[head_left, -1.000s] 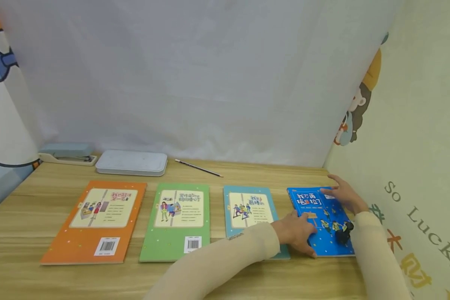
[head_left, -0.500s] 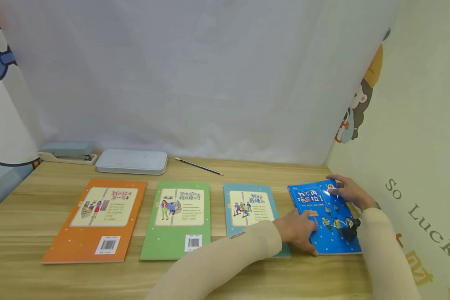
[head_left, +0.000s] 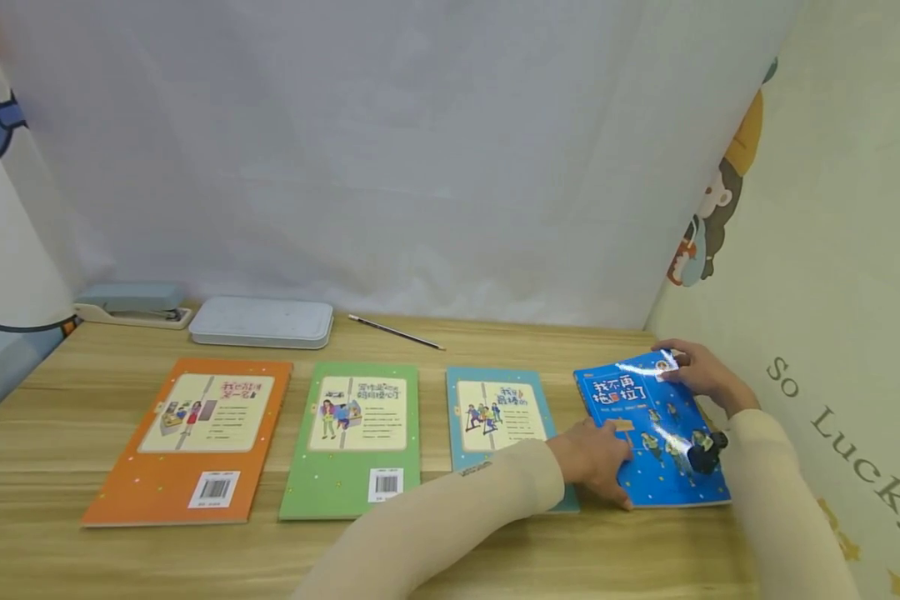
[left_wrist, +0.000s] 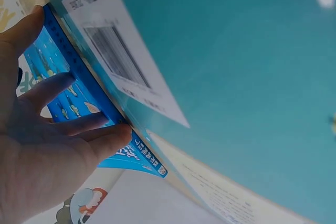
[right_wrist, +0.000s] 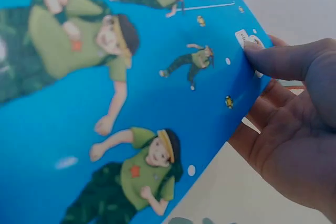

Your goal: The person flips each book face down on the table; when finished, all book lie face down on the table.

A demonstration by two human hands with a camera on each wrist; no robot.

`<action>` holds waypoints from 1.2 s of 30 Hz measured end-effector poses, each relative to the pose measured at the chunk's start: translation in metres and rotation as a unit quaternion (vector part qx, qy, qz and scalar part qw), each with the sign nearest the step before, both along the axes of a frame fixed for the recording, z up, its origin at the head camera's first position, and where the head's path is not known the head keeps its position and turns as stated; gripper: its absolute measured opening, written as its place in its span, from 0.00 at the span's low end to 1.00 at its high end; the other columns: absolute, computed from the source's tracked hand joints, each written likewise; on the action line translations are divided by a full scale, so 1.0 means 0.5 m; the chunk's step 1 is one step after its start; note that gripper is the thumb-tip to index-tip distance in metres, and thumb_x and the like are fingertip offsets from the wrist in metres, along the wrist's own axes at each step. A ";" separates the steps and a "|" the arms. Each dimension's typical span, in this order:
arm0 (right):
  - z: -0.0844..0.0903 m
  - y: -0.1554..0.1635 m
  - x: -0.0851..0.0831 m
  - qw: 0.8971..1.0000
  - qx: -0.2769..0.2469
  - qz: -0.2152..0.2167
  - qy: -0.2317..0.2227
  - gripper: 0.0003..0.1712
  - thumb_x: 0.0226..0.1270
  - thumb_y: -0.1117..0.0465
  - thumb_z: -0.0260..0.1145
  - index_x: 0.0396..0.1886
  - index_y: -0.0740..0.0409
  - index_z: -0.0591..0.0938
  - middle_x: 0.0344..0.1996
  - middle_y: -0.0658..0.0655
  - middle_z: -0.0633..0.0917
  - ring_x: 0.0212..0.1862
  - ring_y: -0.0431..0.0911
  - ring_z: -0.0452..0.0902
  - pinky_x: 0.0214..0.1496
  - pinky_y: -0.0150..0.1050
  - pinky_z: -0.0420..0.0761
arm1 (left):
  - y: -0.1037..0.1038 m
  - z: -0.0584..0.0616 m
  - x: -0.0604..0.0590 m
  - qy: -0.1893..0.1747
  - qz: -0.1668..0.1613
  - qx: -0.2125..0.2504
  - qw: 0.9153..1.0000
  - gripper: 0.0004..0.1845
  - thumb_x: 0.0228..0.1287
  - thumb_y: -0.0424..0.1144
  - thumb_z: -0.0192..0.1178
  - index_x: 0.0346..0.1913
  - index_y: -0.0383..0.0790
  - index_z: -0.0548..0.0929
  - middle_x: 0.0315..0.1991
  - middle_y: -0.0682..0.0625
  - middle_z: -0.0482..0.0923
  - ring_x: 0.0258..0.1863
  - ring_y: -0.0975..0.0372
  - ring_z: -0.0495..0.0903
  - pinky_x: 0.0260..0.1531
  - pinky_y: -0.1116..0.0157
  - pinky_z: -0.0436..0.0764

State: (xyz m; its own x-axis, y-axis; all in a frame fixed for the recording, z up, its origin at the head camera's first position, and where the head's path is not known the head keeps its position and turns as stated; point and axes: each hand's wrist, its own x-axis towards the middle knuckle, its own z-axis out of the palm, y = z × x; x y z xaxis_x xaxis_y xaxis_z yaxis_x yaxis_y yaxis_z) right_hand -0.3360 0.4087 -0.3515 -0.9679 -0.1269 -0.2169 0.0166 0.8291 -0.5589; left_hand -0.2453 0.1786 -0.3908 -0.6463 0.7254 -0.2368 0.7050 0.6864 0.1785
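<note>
A blue paperback book (head_left: pixel 633 400), front cover up, lies at the right end of a row of books. My right hand (head_left: pixel 705 379) pinches its far right corner, thumb (right_wrist: pixel 283 61) on the cover and fingers underneath; that side is tilted up off the table. My left hand (head_left: pixel 596 458) rests along the book's left side. In the left wrist view, its spread fingers (left_wrist: pixel 52 90) touch the blue spine and cover, with the thumb at the spine's near end. Just left lies a teal book (head_left: pixel 498 408), partly hidden by my left sleeve.
Further left on the wooden table (head_left: pixel 570 550) lie a green book (head_left: pixel 322 492) and an orange book (head_left: pixel 153 492), back covers up. Behind them are a stapler (head_left: pixel 131 304), a pale blue case (head_left: pixel 262 322) and a pencil (head_left: pixel 397 332). A printed wall (head_left: pixel 832 292) stands close on the right.
My right hand has shifted slightly right and up with the blue book's corner, so its right side now tilts higher and catches glare. My left hand has stayed at the spine.
</note>
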 end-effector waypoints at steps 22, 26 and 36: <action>0.111 -0.026 0.027 0.999 0.010 0.015 0.038 0.29 0.75 0.61 0.59 0.70 0.68 0.65 0.54 0.80 0.75 0.43 0.59 0.85 0.47 0.56 0.86 | -0.020 0.015 0.013 0.039 -0.003 0.009 0.999 0.41 0.57 0.69 0.63 0.73 0.64 0.67 0.73 0.51 0.62 0.71 0.59 0.64 0.67 0.67 0.71; 0.130 -0.028 0.038 0.999 0.010 0.009 0.050 0.31 0.75 0.59 0.59 0.71 0.67 0.64 0.56 0.80 0.73 0.44 0.60 0.85 0.47 0.56 0.86 | -0.028 0.019 0.011 0.023 0.002 0.034 0.999 0.44 0.58 0.68 0.63 0.76 0.64 0.61 0.76 0.51 0.57 0.74 0.59 0.60 0.69 0.66 0.70; 0.173 -0.031 0.057 0.996 0.005 -0.006 0.085 0.33 0.75 0.55 0.59 0.72 0.66 0.64 0.58 0.77 0.71 0.43 0.54 0.85 0.48 0.52 0.86 | -0.050 0.033 -0.003 -0.009 0.024 0.103 0.994 0.43 0.61 0.66 0.62 0.77 0.64 0.59 0.81 0.52 0.47 0.80 0.58 0.50 0.73 0.62 0.64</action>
State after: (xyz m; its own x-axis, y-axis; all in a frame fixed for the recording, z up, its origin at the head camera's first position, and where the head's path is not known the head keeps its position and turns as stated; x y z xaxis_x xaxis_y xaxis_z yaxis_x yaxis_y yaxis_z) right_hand -0.3075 0.3934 -0.2652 -0.9922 -0.1138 -0.0504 -0.0680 0.8350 -0.5461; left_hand -0.2468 0.1537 -0.3744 -0.6787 0.7279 -0.0978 0.6676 0.6669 0.3309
